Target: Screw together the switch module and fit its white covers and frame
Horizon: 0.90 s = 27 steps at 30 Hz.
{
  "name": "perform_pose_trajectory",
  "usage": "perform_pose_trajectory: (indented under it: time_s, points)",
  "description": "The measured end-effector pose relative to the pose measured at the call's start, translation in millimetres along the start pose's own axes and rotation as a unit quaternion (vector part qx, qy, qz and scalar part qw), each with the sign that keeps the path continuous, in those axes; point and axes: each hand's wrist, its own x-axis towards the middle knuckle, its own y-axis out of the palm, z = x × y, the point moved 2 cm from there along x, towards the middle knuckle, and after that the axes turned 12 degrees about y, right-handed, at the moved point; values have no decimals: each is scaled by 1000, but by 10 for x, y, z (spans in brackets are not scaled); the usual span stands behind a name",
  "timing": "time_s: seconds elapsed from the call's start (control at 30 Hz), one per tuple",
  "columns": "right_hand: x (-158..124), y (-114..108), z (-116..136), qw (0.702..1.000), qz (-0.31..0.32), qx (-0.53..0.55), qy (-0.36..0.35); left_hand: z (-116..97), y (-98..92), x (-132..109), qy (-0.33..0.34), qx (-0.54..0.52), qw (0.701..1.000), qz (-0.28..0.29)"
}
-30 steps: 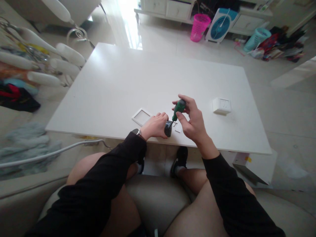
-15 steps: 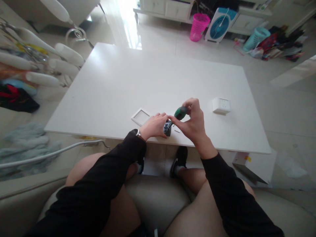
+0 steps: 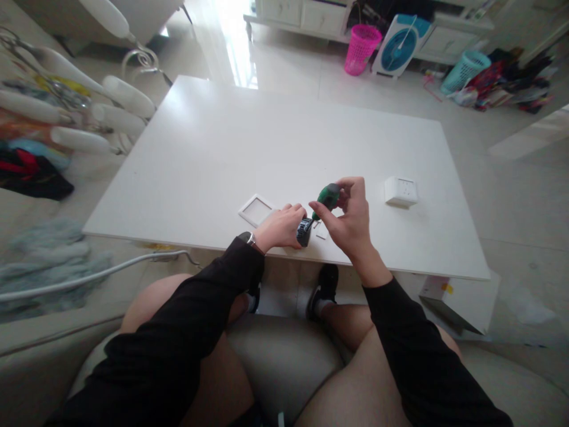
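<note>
Gripped between thumb and bent fingers of the right hand [image 3: 353, 218] is a green screwdriver [image 3: 328, 197], angled towards seven o'clock; by the closed left hand [image 3: 279, 228] a dark block [image 3: 304, 232] is clasped. The block is held at six o'clock on a white table [image 3: 267, 136]. At the table's three o'clock a socket box [image 3: 401, 191] is set; at the block's ten o'clock a white frame [image 3: 245, 211] is laid, at its three o'clock a small white piece [image 3: 321, 232].
</note>
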Motion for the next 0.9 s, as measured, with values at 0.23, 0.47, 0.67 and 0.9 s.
perform_pose_trajectory:
  time_s: [0.23,0.47,0.67,0.9]
  points:
    - [-15,-46,91,997,69,29,-1,-66,-22,4,-36,15,999,-7]
    - [-31,-52,110,994,104,31,-11,-48,16,21,-21,21,999,-17]
    - [-35,-59,120,994,102,33,-4,-63,3,24,-22,2,1000,-14]
    - [-33,-63,127,996,86,19,-15,-48,-3,23,-22,-15,1000,-14]
